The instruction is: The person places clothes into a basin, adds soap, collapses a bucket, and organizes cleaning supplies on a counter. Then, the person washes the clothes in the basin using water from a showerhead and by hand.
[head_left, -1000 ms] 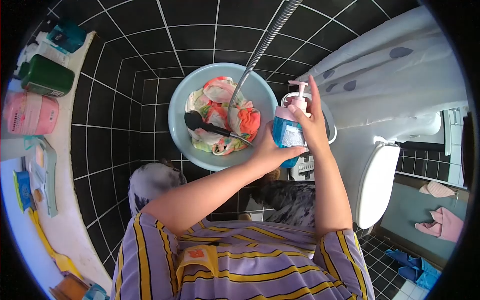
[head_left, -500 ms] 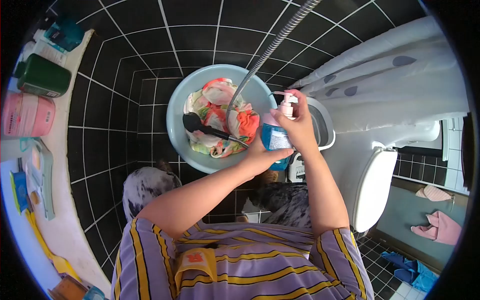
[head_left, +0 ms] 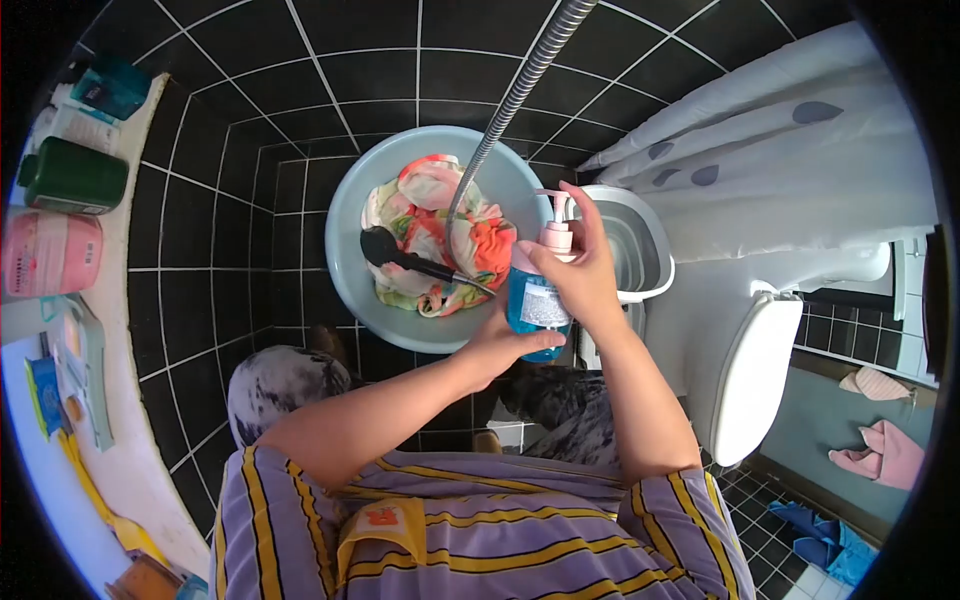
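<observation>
Head view: hands (head_left: 588,282) hold bottle (head_left: 518,297), label (head_left: 543,305) illegible.

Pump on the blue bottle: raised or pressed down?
Raised: on the bottle, a length of stem shows between the pump head and the collar.

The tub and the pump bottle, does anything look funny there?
A little: the black shower head lies on the bunched cloth inside the tub, and shower heads usually hang up. The pump bottle looks fine, and I can't see any spill.
</observation>
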A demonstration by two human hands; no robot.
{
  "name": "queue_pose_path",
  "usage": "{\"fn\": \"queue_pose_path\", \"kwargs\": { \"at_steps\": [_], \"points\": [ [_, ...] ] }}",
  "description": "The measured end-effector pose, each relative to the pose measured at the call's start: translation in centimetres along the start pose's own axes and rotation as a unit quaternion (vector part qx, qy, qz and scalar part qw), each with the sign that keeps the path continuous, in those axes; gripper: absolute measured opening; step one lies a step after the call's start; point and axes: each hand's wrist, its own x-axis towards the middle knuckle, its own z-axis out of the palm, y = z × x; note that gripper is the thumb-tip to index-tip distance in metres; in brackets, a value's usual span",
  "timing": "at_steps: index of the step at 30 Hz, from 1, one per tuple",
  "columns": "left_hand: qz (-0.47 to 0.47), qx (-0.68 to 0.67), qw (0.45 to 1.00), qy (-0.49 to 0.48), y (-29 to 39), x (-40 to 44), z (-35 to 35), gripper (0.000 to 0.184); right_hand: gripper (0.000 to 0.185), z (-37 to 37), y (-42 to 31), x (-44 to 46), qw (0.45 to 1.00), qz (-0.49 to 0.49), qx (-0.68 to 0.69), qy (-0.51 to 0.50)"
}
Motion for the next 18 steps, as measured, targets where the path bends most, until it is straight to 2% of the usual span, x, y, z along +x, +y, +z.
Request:
{"fn": "queue_pose_path", "kwargs": {
  "at_steps": [2, 4, 5, 8, 12, 14, 18],
  "points": [
    [-0.043, -0.070, 0.996, 0.023, -1.1, -0.9, 0.1, 0.078, 0.081, 0.7, 0.3, -0.5, 1.000, 0.008, 0.003, 0.001],
    [-0.124, -0.091, 0.988, 0.025, -1.1, -1.6, -0.8, 0.072, 0.081, 1.8, 0.4, -1.3, 1.000, 0.024, -0.005, 0.000],
    [-0.155, -0.058, 0.985, 0.054, -1.1, -1.9, -0.9, 0.062, 0.079, 1.9, 2.1, -1.3, 0.999, 0.005, -0.046, -0.004],
    [-0.164, -0.045, 0.984, 0.053, -0.5, -2.3, -1.2, 0.055, 0.075, 2.3, 2.3, -1.4, 0.998, 0.027, -0.047, 0.030],
    [-0.068, 0.032, 0.997, 0.032, -1.2, -1.3, -2.3, 0.049, 0.072, 2.3, 3.2, -0.9, 0.999, -0.013, -0.020, 0.039],
    [-0.029, 0.055, 0.997, 0.039, -0.7, -1.1, -2.1, 0.048, 0.071, 2.3, 2.9, -0.7, 0.999, -0.003, -0.006, 0.051],
    [-0.054, 0.042, 0.997, 0.046, -0.8, -0.5, -2.4, 0.050, 0.071, 1.9, 2.0, -0.5, 0.997, 0.020, -0.047, 0.054]
  ]
}}
